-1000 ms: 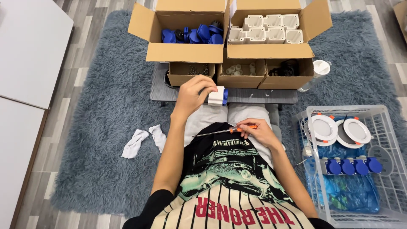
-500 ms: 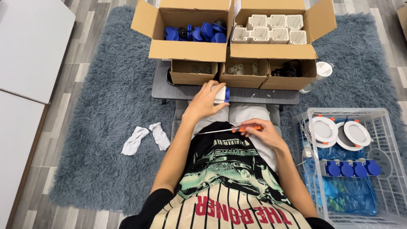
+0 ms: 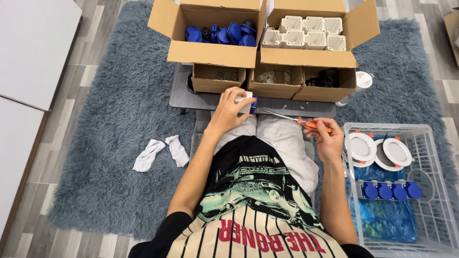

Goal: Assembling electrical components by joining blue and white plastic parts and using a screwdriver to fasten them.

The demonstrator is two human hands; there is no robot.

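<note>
Orange-handled screwdriver (image 3: 306, 122) is resting pinched in your right hand (image 3: 327, 141), its tip meeting the small white-and-blue plastic part (image 3: 247, 102) your left hand (image 3: 229, 111) is gripping above the grey surface (image 3: 287, 102). That part looks light, rigid and slippery; keep gripping its flat sides.

Boxes (image 3: 258, 57) behind low table (image 3: 201, 99); basket (image 3: 430, 143) right; socks (image 3: 160, 153) left on rug (image 3: 95, 143).

A shaggy grey-blue rug (image 3: 110, 143) lies under brown cardboard boxes (image 3: 215, 45) holding blue parts (image 3: 224, 34) and cream-white parts (image 3: 306, 33), while beside the rug the white basket (image 3: 430, 224) holds blue caps (image 3: 385, 191), and the screwdriver (image 3: 313, 125) handle is orange.
</note>
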